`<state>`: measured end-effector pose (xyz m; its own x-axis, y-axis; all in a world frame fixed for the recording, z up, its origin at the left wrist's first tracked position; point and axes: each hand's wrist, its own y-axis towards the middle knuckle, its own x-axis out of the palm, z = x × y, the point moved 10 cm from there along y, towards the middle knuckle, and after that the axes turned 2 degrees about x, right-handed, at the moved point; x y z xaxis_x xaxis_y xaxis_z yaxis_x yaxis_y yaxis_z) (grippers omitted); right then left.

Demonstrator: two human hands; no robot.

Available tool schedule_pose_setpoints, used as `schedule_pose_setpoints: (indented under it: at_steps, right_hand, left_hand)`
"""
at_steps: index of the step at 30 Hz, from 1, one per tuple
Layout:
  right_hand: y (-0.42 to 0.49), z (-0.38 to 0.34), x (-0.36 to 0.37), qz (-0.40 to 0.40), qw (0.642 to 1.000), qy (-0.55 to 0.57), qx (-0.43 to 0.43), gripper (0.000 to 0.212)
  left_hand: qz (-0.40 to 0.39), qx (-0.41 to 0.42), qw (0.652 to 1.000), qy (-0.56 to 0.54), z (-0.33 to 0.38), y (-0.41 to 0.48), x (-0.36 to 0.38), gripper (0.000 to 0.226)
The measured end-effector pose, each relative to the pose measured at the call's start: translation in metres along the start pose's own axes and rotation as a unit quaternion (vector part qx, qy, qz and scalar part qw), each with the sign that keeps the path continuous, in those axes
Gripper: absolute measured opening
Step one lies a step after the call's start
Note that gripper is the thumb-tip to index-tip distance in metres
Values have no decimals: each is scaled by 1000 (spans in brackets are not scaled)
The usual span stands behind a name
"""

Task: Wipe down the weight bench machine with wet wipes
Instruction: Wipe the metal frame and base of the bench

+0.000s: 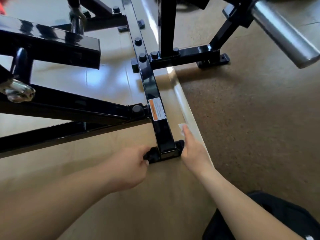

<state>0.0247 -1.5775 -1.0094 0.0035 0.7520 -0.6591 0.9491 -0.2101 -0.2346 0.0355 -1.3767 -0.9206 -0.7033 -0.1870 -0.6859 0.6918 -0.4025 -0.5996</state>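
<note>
While left hand [133, 168] curls fingers round foot [153, 155], right hand [194, 149] fingers pinch wipe [182, 127]: limp, light. Frame [154, 90] judged rigid, heavy, slick; steady at foot.

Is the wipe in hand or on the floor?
In hand: the right hand holds the wipe beside the black bar.

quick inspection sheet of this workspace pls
surface: tan mat; speckled floor to its right
job's things: black base rail with orange label; wet wipe just right of the rail
clutter: nothing seen
hands: left hand grips the rail's foot plate; right hand holds the wipe at its fingertips
cables: nothing seen
surroundings: silver weight sleeve upper right; glossy tiles beyond the mat
</note>
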Motion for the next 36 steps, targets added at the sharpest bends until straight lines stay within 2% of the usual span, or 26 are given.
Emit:
schedule_pose_setpoints:
  at_steps: [2,4,6,9,12,15,20,23,25,28,30,31,32,34,35,36]
  right_hand:
    - [3,18,29,-86,996,-10,17,65]
    - [3,28,42,-123,992,-38,0,78]
    - [2,34,47,-137,988,-66,-16,93]
    - [-8,36,59,-163,981,-104,-28,110]
    - [-15,32,67,-181,975,-127,-39,108]
    - [-3,34,54,-159,979,-129,-10,105]
    - [-20,32,67,-180,981,-65,31,112]
    - [-53,22,66,-208,977,-9,37,109]
    - [-72,24,60,-217,972,47,74,104]
    - [-89,31,51,-202,964,114,127,95]
    - [-96,19,46,-188,950,220,118,86]
    - [-100,9,44,-185,937,273,111,76]
    - [-103,-1,42,-185,927,310,102,63]
    - [-109,-21,36,-189,926,318,76,44]
    - [-112,-30,33,-193,933,299,51,43]
    - [-115,-34,33,-195,943,267,24,49]
  left_hand:
    - [-15,-5,1000,8,-1,4,14,41]
    - [-12,-8,1000,3,-4,8,23,34]
    - [-22,-1,1000,3,-9,6,32,34]
    - [-52,20,997,44,-18,-2,39,47]
    - [-44,10,998,39,-33,-6,34,52]
    - [-45,-5,998,35,-42,-4,34,52]
    - [-62,16,996,67,-35,-3,41,51]
    - [-72,28,993,85,-28,1,48,46]
    - [-75,30,993,83,-22,4,53,37]
    - [-49,11,999,14,-14,9,60,21]
    - [-29,-17,994,-106,-8,10,69,22]
    - [-27,-43,978,-204,-4,9,75,28]
    - [-31,-82,941,-326,0,7,87,35]
    - [-47,-167,822,-543,9,2,113,40]
    - [-39,-196,768,-608,12,0,123,39]
    - [-24,-215,736,-642,11,-1,129,35]
